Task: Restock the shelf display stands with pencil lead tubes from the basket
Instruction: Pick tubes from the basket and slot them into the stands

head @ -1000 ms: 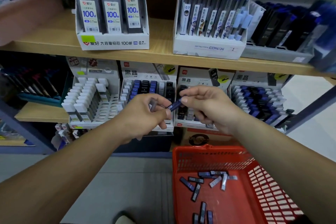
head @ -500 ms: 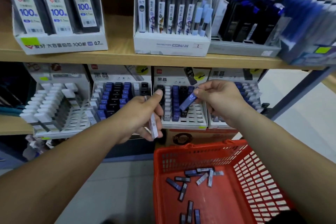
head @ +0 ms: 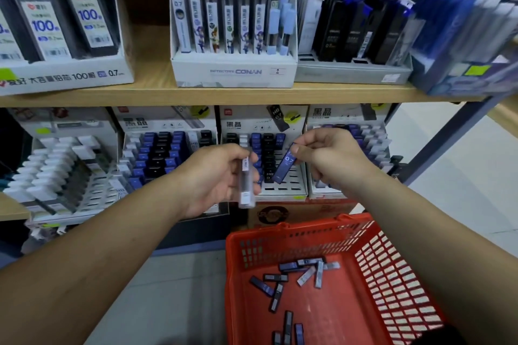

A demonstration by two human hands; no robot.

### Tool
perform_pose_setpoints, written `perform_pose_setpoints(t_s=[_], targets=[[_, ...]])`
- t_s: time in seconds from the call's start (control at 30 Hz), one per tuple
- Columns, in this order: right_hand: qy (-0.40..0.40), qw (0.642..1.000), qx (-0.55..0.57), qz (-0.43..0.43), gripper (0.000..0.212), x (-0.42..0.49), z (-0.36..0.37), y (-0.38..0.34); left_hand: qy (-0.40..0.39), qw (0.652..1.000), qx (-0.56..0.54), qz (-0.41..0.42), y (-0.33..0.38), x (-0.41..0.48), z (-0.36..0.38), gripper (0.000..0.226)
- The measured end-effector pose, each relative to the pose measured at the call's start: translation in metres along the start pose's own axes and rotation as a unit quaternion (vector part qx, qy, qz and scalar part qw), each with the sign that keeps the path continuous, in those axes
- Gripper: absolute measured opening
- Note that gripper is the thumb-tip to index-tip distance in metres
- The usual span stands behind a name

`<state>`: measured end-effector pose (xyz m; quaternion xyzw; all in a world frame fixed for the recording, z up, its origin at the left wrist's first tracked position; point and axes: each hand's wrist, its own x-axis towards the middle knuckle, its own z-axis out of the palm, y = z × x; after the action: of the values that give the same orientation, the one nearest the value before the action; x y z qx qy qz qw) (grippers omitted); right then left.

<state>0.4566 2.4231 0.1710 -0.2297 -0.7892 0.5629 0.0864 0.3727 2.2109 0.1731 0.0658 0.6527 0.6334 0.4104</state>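
Note:
My right hand (head: 330, 157) pinches a blue lead tube marked 0.7 (head: 286, 165) by its top end, tilted, in front of the middle display stand (head: 283, 190) on the lower shelf. My left hand (head: 215, 176) grips a clear tube with a white label (head: 245, 182), held upright just left of that stand. The red basket (head: 392, 274) sits below on the floor, with several loose blue and grey tubes (head: 294, 277) on its bottom.
Further stands of blue, black and white tubes stand left (head: 165, 157) and right (head: 370, 143) of the middle one. The wooden upper shelf (head: 213, 95) carries boxes of lead refills and pens. A dark metal shelf post (head: 443, 143) slants at the right.
The view has swung left to right and closer to the lower shelf. My hands separated; the right one carried the blue tube to the middle stand, and the left holds its clear tube more upright.

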Motion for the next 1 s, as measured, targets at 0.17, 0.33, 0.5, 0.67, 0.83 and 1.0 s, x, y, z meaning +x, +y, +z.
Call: perform_pose_setpoints(t_s=[0.17, 0.33, 0.5, 0.67, 0.83, 1.0], targets=[[-0.02, 1.0, -0.014, -0.007, 0.011, -0.002, 0.002, 0.003, -0.008, 1.0, -0.009, 0.008, 0.004, -0.004, 0.001, 0.021], [0.047, 0.988, -0.129, -0.072, 0.008, 0.009, -0.001, 0.011, 0.058, 0.994, 0.091, 0.031, -0.004, 0.001, -0.008, 0.018], [0.007, 0.977, -0.201, -0.076, 0.006, 0.013, 0.003, 0.017, 0.061, 0.988, 0.134, 0.054, -0.011, 0.006, -0.012, 0.036], [0.085, 0.961, -0.234, -0.119, 0.009, 0.028, 0.002, 0.02, 0.066, 0.984, 0.154, 0.065, -0.013, 0.007, -0.014, 0.046], [0.1, 0.936, -0.307, -0.141, 0.012, 0.048, 0.016, 0.015, 0.067, 0.987, 0.113, 0.09, -0.008, 0.01, -0.012, 0.036], [0.085, 0.905, -0.397, -0.13, 0.01, 0.064, 0.022, 0.015, 0.027, 0.995, 0.06, 0.072, -0.005, 0.013, -0.017, 0.027]])
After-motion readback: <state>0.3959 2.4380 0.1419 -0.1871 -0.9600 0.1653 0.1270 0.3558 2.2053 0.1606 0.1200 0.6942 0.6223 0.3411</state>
